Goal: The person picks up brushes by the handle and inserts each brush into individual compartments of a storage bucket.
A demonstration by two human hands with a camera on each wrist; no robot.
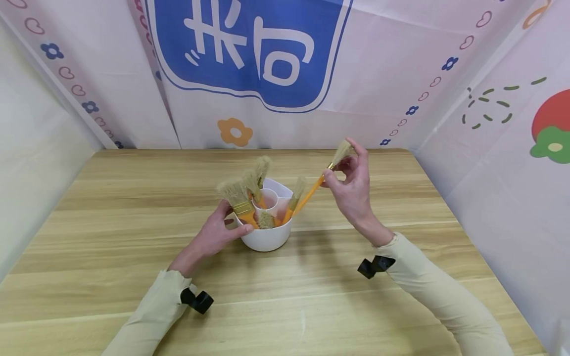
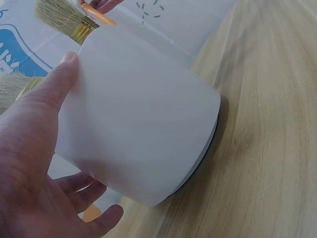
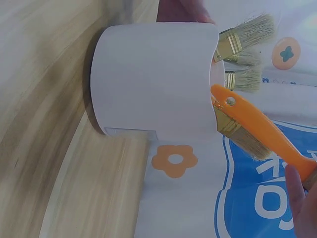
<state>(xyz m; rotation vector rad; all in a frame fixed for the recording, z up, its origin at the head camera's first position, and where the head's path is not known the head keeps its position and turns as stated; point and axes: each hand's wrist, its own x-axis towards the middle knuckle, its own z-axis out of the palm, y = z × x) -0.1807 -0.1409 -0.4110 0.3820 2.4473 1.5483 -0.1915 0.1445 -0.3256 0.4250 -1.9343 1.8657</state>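
A white round holder (image 1: pixel 267 241) with inner compartments stands upright on the wooden table. Several orange-handled paintbrushes are in it, bristles up, among them a wide paintbrush (image 1: pixel 242 207) at the left and a narrower paintbrush (image 1: pixel 294 200) at the right. My left hand (image 1: pixel 213 235) holds the holder by its left side, the thumb against the wall near the rim in the left wrist view. My right hand (image 1: pixel 354 193) pinches another paintbrush (image 1: pixel 313 188) near its metal band, bristles up. Its handle end (image 3: pixel 230 99) is at the holder's rim in the right wrist view.
The wooden table (image 1: pixel 133 237) runs back to a printed white cloth (image 1: pixel 200 123) with a blue panel. White side walls (image 1: pixel 498 163) flank the table on both sides. A small black wrist camera (image 1: pixel 376 266) sits on each sleeve.
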